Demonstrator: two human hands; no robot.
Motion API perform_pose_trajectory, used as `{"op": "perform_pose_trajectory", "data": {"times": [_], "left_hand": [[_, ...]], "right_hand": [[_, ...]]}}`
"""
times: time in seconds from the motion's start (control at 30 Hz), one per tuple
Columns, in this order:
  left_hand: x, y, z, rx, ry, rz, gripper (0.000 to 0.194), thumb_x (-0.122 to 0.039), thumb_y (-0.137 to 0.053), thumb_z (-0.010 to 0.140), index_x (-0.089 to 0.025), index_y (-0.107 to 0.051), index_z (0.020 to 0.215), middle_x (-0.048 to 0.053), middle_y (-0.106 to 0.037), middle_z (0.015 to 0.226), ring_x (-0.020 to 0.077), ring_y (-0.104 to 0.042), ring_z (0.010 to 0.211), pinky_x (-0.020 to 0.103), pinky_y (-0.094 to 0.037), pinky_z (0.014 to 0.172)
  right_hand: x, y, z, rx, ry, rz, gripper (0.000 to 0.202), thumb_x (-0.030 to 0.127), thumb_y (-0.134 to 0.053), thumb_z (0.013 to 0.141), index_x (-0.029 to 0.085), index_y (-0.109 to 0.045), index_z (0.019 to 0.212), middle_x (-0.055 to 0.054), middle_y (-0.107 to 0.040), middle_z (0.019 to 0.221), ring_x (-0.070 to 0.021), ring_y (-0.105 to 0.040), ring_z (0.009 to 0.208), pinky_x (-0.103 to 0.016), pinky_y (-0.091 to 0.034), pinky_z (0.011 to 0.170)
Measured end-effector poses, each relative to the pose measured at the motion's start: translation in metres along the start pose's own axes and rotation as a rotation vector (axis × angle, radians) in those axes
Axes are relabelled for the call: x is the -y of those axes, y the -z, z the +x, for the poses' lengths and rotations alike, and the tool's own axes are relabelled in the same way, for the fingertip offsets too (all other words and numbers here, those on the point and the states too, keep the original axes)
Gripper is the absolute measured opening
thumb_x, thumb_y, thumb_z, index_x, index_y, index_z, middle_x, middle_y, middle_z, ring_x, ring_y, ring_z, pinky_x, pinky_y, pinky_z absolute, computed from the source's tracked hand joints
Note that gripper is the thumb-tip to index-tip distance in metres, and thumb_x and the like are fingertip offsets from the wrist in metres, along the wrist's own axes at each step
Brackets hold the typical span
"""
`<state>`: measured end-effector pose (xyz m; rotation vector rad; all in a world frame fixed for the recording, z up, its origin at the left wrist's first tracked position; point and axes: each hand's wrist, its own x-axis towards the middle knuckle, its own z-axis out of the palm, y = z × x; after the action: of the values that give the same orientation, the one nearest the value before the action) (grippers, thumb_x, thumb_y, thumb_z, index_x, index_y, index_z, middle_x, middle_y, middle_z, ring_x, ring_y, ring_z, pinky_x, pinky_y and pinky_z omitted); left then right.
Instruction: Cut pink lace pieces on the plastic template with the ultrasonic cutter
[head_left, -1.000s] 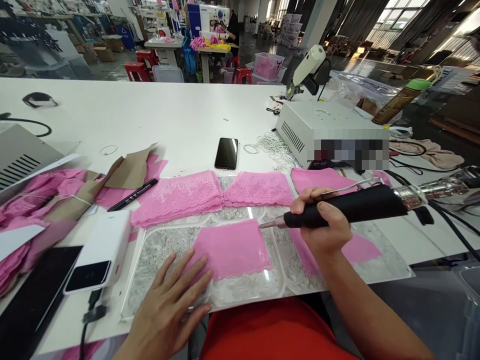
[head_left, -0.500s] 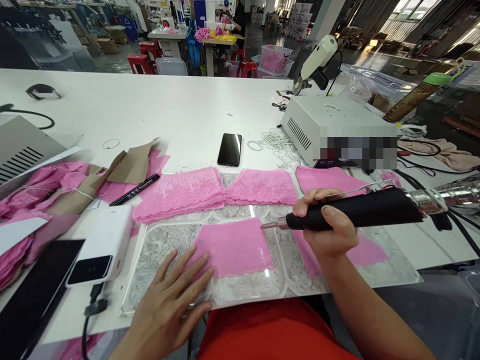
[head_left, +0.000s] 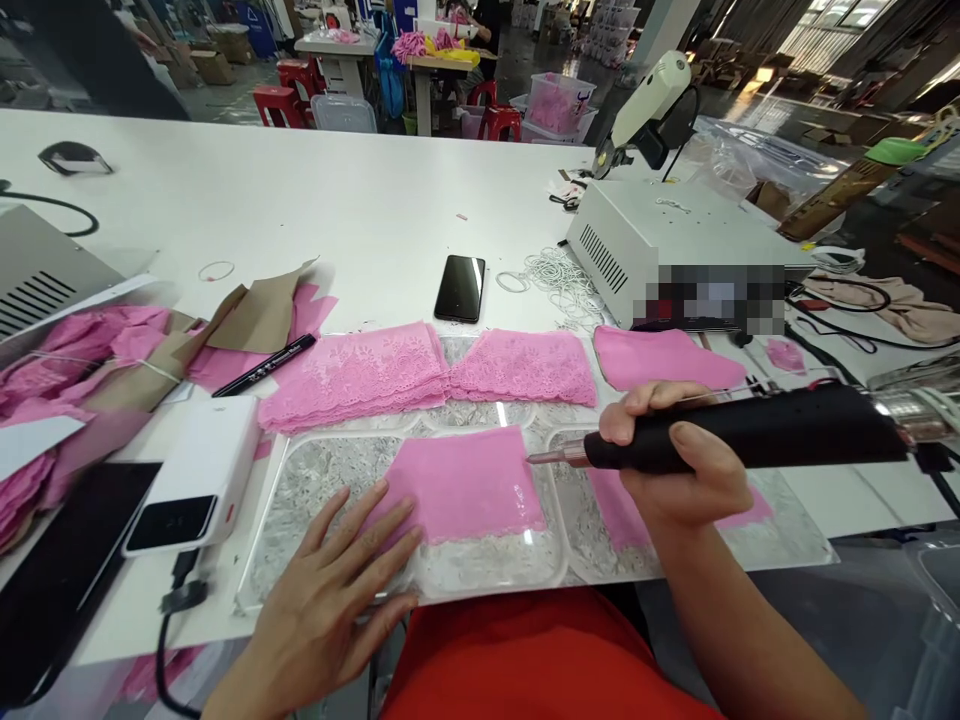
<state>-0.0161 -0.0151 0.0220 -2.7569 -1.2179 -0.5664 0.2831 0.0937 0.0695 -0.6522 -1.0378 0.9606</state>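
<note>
A pink lace piece lies on a clear acrylic template at the table's near edge. My left hand lies flat, fingers spread, with its fingertips on the piece's left edge. My right hand grips a black-handled cutting tool. Its metal tip points left and touches the piece's right edge. Another pink piece lies under my right hand. Two stacks of pink lace sit just beyond the template.
A black phone and a tangle of white elastic loops lie mid-table. A white control box stands at the right with cables. At the left are a white device, a black marker, brown paper and heaped pink fabric.
The tool's tip has slid slightly toward me along the pink piece's right edge. My left hand stays flat on the piece. The view has tilted down a little.
</note>
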Motion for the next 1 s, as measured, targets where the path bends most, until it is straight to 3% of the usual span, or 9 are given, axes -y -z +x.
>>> {"op": "perform_pose_trajectory", "data": {"times": [0.23, 0.63, 1.0], "left_hand": [[-0.001, 0.002, 0.001, 0.014, 0.014, -0.024, 0.048, -0.026, -0.059, 0.090, -0.022, -0.050, 0.138, 0.006, -0.052, 0.143, 0.0299, -0.032, 0.142, 0.052, -0.022, 0.118], [-0.001, 0.002, 0.001, 0.030, 0.023, -0.027, 0.051, -0.024, -0.059, 0.090, -0.021, -0.049, 0.139, 0.007, -0.050, 0.144, 0.0312, -0.031, 0.143, 0.053, -0.023, 0.118], [0.000, 0.002, -0.001, 0.010, 0.033, -0.036, 0.052, -0.025, -0.058, 0.090, -0.022, -0.047, 0.141, 0.007, -0.050, 0.145, 0.0315, -0.032, 0.142, 0.053, -0.023, 0.118]], "right_hand": [[0.009, 0.006, -0.008, 0.026, -0.074, -0.055, 0.016, 0.036, -0.069, 0.068, 0.023, -0.065, 0.076, 0.000, -0.055, 0.070, -0.0116, -0.051, 0.046, -0.030, -0.046, 0.043], [0.006, 0.006, -0.008, 0.080, -0.057, -0.061, 0.017, 0.036, -0.071, 0.071, 0.022, -0.063, 0.075, 0.001, -0.057, 0.069, -0.0112, -0.053, 0.047, -0.030, -0.048, 0.044], [0.023, 0.019, -0.015, 0.095, -0.103, -0.008, 0.019, 0.035, -0.071, 0.070, 0.020, -0.065, 0.080, 0.000, -0.054, 0.072, -0.0116, -0.053, 0.048, -0.030, -0.046, 0.044]]}}
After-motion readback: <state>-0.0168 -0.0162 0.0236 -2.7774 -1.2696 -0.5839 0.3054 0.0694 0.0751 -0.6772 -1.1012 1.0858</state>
